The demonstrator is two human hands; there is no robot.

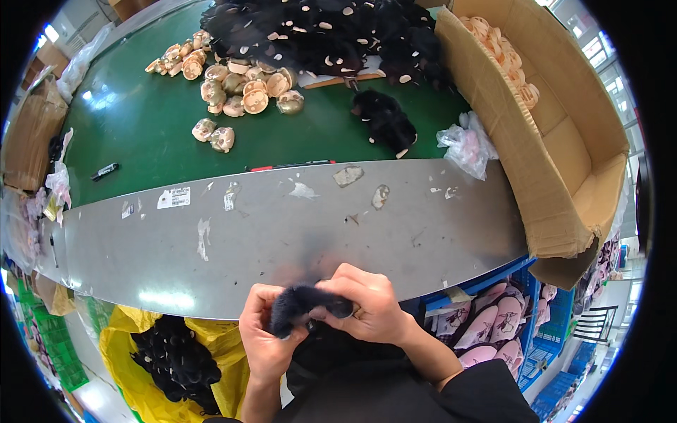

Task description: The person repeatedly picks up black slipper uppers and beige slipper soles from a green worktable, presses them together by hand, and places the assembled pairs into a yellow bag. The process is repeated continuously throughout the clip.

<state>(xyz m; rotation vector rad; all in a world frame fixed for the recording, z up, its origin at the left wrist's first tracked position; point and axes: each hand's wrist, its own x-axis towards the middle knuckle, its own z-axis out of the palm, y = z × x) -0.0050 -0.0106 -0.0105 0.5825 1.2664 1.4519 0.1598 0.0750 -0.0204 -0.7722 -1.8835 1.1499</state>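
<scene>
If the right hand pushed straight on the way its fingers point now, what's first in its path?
Its fingers point leftward, so the right hand would likely meet the left hand first, across the small black furry piece both grip; depth unclear.

A green-topped table [127, 127] with a grey front edge carries tan plastic pieces [240, 88], black fur pieces [317, 28] and a cardboard box [557, 162].

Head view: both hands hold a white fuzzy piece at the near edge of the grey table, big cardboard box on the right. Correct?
Not quite: the fuzzy piece is black, not white. The head view shows the left hand and right hand both gripping it at the near edge of the grey table, with the big cardboard box on the right.
</scene>
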